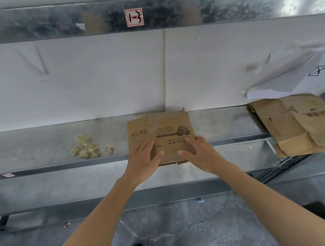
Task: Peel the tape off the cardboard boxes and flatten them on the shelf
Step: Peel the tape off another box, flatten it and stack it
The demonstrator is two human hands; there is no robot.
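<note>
Centre frame: left hand [144,160] and right hand [199,152] lie flat, fingers spread, pressing the flattened box [159,130]. Its near edge overhangs the shelf [26,150] lip, so if let go there it may tip floorward or spring open. Beyond: tape scraps [85,147] left, stack [294,126] right.

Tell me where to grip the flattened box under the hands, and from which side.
Probably the near edge of the flattened box, coming from the front. That edge overhangs the front lip of the shelf, so fingers can slip underneath with the thumb on top; the rest lies flat on the metal.
</note>
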